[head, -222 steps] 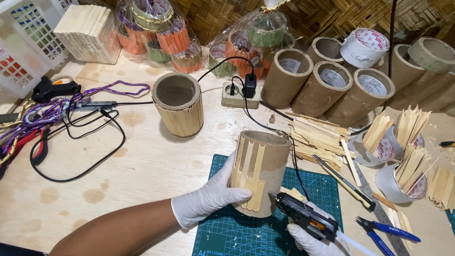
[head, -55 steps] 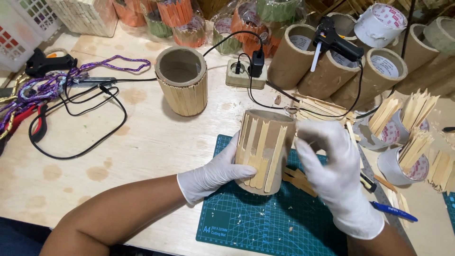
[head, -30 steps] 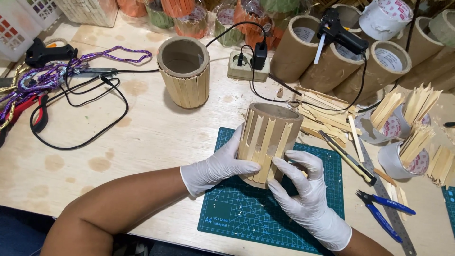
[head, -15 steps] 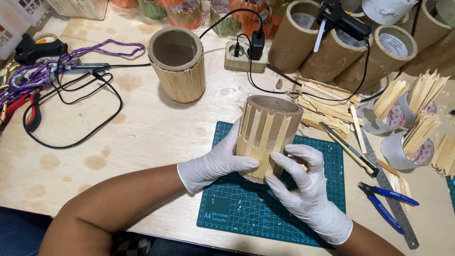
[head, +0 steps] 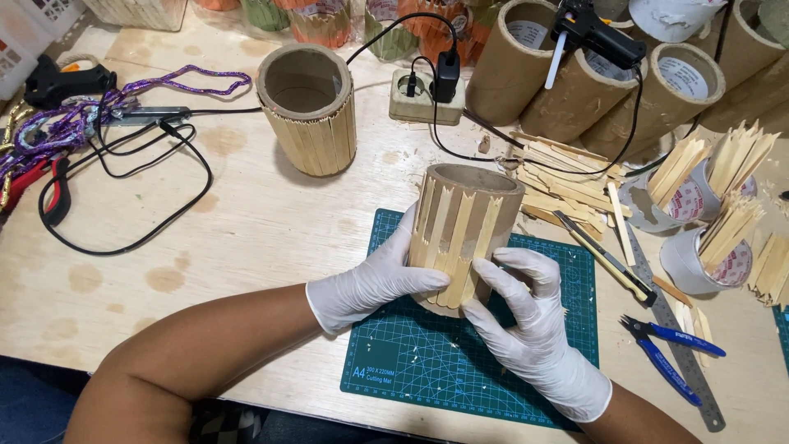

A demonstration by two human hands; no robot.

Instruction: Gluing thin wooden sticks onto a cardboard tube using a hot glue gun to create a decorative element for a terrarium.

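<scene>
Both hands now pressing sticks onto the tube

The left hand [head: 370,284] and right hand [head: 534,329] are gripping the stick-clad cardboard tube [head: 464,234]; the glue gun [head: 596,37], put down, is resting far right.

A pale wooden table [head: 246,230], stained in spots, carries a green cutting mat [head: 411,362] near its front edge. Right of the mat lie a steel ruler [head: 682,353], blue pliers [head: 670,349] and a craft knife [head: 604,255]. Behind the mat sit loose wooden sticks [head: 551,177], a power strip [head: 419,94] and a stick-covered tube [head: 308,107]. Left of the mat, black cable [head: 140,222] loops.
</scene>
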